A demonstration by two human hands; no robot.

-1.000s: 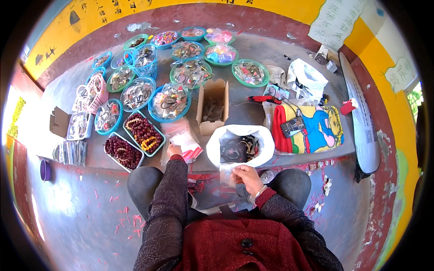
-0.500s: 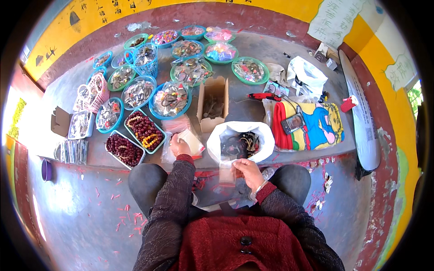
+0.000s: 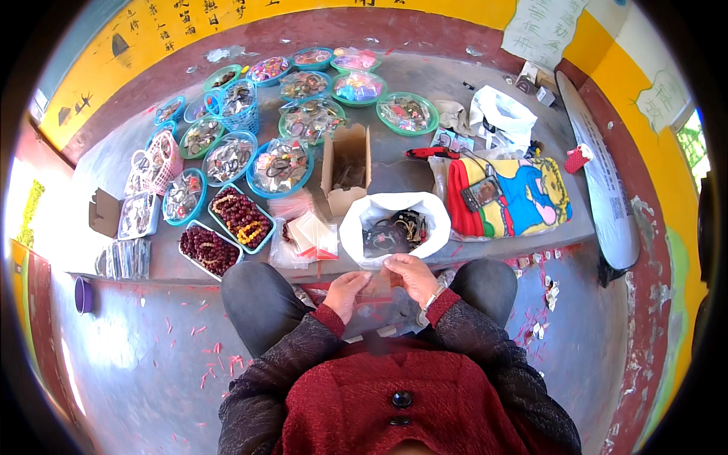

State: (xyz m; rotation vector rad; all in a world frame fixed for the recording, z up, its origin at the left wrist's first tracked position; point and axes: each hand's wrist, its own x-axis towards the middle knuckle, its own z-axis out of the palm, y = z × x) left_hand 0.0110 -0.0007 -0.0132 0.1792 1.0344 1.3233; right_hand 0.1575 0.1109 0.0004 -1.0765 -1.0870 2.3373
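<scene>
My left hand (image 3: 347, 292) and my right hand (image 3: 410, 275) meet over my lap and together pinch a small clear plastic bag (image 3: 377, 287). Just beyond them a white plastic sack (image 3: 356, 227) stands open on the grey slab's front edge, with dark bracelets (image 3: 394, 230) inside. To the left of the sack lies a loose pile of small clear bags with red strips (image 3: 306, 235).
Several round teal bowls of beads and trinkets (image 3: 282, 165) cover the slab, with trays of dark red beads (image 3: 241, 218), an open cardboard box (image 3: 346, 165), pink (image 3: 156, 165) and blue baskets, a colourful cloth bag (image 3: 509, 196) with a phone on it, and a white bag (image 3: 500, 115).
My left hand left the pile of small bags and came back to my lap; both hands now hold one clear bag together in front of the white sack.
</scene>
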